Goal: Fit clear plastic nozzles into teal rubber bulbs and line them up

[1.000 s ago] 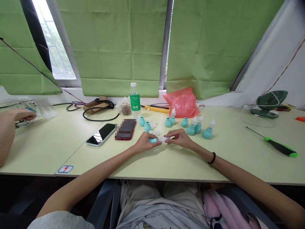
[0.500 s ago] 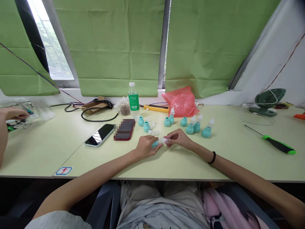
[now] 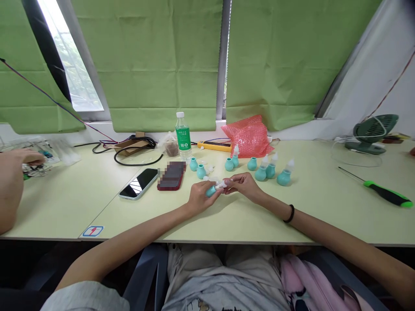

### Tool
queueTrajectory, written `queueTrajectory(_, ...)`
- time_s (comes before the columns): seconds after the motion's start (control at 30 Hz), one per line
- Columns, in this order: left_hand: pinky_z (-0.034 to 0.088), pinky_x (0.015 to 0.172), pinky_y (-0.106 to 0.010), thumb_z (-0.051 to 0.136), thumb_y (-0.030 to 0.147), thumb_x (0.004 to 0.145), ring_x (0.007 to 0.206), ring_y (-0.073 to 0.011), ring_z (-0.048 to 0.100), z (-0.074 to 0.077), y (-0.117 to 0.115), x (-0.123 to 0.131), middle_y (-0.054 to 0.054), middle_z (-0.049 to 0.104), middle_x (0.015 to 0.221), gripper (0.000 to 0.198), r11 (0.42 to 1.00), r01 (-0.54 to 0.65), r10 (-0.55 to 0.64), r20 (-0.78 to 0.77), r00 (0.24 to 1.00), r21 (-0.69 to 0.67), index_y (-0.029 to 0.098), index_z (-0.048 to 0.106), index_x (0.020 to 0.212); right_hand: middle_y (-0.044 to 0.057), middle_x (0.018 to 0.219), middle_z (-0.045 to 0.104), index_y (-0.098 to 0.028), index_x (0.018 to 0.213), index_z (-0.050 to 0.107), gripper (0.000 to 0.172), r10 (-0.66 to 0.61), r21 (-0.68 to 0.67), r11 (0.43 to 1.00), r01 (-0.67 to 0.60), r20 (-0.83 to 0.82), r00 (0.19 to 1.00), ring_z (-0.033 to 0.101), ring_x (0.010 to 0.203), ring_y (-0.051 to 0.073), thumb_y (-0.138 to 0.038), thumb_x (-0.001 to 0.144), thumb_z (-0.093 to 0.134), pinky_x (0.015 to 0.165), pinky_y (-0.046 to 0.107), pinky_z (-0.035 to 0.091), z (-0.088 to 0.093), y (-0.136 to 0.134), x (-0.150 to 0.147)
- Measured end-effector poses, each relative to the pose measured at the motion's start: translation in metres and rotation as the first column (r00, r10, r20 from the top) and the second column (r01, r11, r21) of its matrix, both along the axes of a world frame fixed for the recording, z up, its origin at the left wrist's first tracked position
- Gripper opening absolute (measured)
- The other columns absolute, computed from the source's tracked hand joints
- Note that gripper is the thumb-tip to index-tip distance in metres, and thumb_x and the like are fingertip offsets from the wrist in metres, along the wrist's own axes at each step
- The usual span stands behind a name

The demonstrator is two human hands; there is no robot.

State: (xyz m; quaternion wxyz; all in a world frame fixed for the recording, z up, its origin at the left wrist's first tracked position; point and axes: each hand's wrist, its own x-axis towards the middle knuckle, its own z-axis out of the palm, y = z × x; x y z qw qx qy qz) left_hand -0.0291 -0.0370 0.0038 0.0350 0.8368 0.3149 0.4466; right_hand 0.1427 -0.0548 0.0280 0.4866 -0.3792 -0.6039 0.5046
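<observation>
My left hand (image 3: 198, 196) grips a small teal rubber bulb (image 3: 211, 190) just above the pale green table (image 3: 227, 216). My right hand (image 3: 242, 185) pinches the clear plastic tip (image 3: 221, 185) that meets the bulb's neck. Behind my hands stand several more teal bulbs, some bare (image 3: 201, 172) and some with clear tips fitted (image 3: 284, 176). A few loose clear tips (image 3: 209, 168) lie between them.
Two phones (image 3: 138, 183) (image 3: 171, 176) lie left of my hands. A water bottle (image 3: 183, 137), a pink bubble-wrap bag (image 3: 249, 136), a yellow power strip (image 3: 215, 146) and cables sit at the back. A green-handled screwdriver (image 3: 385, 194) and a fan (image 3: 372, 134) are at right. Another person's arm (image 3: 11, 185) is at left.
My hands have lifted the bulb and tip slightly off the table and tilted them, still held together. The view shifted a little. The other person's hand stays at the left.
</observation>
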Motion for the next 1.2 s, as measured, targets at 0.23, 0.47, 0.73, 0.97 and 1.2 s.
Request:
queueTrajectory(0.23, 0.041, 0.063, -0.025, 0.047, 0.041, 0.072, 0.067, -0.0154, 0.056, 0.001, 0.002, 0.000, -0.008, 0.062, 0.073, 0.032, 0.999, -0.011, 0.011, -0.007, 1.000, -0.031, 0.014, 0.058, 0.084, 0.006, 0.064, 0.064, -0.012, 0.071, 0.065, 0.028, -0.046, -0.037, 0.998, 0.045, -0.022, 0.999, 0.060, 0.058, 0.015, -0.037, 0.059, 0.062, 0.064, 0.033, 0.051, -0.002, -0.003, -0.004)
queueTrajectory(0.47, 0.041, 0.066, -0.024, 0.034, 0.034, 0.080, 0.079, -0.0141, 0.053, 0.011, -0.001, -0.001, -0.005, 0.060, 0.087, 0.033, 0.971, 0.094, -0.116, -0.093, 0.989, -0.220, 0.017, 0.051, 0.103, 0.004, 0.065, 0.064, -0.014, 0.067, 0.066, 0.030, -0.327, 0.188, 0.930, 0.317, 0.027, 0.945, 0.058, 0.062, 0.017, -0.042, 0.058, 0.061, 0.063, 0.033, 0.051, 0.011, 0.017, -0.003)
queueTrajectory(0.73, 0.043, 0.065, -0.024, 0.040, 0.024, 0.076, 0.075, -0.0125, 0.052, 0.024, 0.028, -0.013, -0.005, 0.058, 0.089, 0.025, 0.996, -0.021, 0.021, 0.004, 1.000, -0.083, 0.015, 0.053, 0.095, 0.003, 0.061, 0.062, -0.016, 0.065, 0.064, 0.035, -0.764, 0.753, 0.579, 0.311, 0.368, 0.531, 0.055, 0.059, 0.016, -0.044, 0.072, 0.045, 0.055, 0.026, 0.040, 0.041, 0.051, 0.045)
queueTrajectory(0.97, 0.039, 0.070, -0.029, 0.042, 0.019, 0.073, 0.082, -0.0177, 0.047, 0.063, 0.049, -0.025, -0.004, 0.060, 0.085, 0.024, 0.985, -0.110, 0.141, -0.255, 0.957, 0.131, 0.015, 0.057, 0.091, 0.007, 0.069, 0.062, -0.014, 0.077, 0.059, 0.035, -0.821, 0.813, 0.567, 0.131, 0.546, 0.166, 0.054, 0.067, 0.018, -0.040, 0.078, 0.035, 0.063, 0.028, 0.034, 0.025, 0.073, 0.067)
queueTrajectory(1.2, 0.036, 0.063, -0.028, 0.051, 0.015, 0.063, 0.087, -0.0233, 0.045, 0.079, 0.077, 0.000, -0.008, 0.060, 0.078, 0.025, 0.985, -0.002, 0.128, -0.724, 0.678, 0.172, 0.016, 0.060, 0.087, 0.014, 0.105, 0.053, -0.011, 0.102, 0.048, 0.038, -0.924, 0.926, 0.376, 0.043, 0.371, 0.095, 0.044, 0.094, 0.028, -0.036, 0.075, 0.040, 0.084, 0.045, 0.021, 0.031, 0.062, 0.053)
